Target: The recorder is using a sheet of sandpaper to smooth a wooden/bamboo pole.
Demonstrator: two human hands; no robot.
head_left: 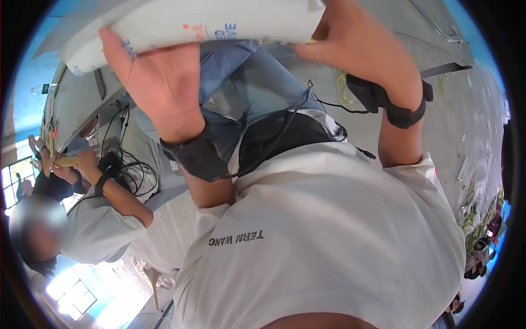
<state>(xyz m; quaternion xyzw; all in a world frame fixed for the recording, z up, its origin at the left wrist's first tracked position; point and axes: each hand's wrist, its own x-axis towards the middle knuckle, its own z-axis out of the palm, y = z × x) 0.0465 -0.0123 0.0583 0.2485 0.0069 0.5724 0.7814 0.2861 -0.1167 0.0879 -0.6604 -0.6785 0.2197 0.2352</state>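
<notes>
A white sheet [164, 34] with small blue and red print, curled into a long roll, spans the top of the view in front of me. My left hand [164, 90] is under its left part, palm showing; the thumb lies over the front of the roll and the other fingers are hidden behind it. At the roll's right end, my right hand [364, 46] is closed around the edge, slightly blurred, its fingers curled in. Black straps with dark boxes sit on both wrists, and a cable trails from them across my lap.
To the left a co-worker's hand [86, 163] holds a tan, stick-like piece beside a grey table [76, 118]. Black cables [137, 175] hang near that person. A clear bottle [43, 89] lies at the far left. Green plant scraps [471, 219] litter the floor at right; several people sit beyond.
</notes>
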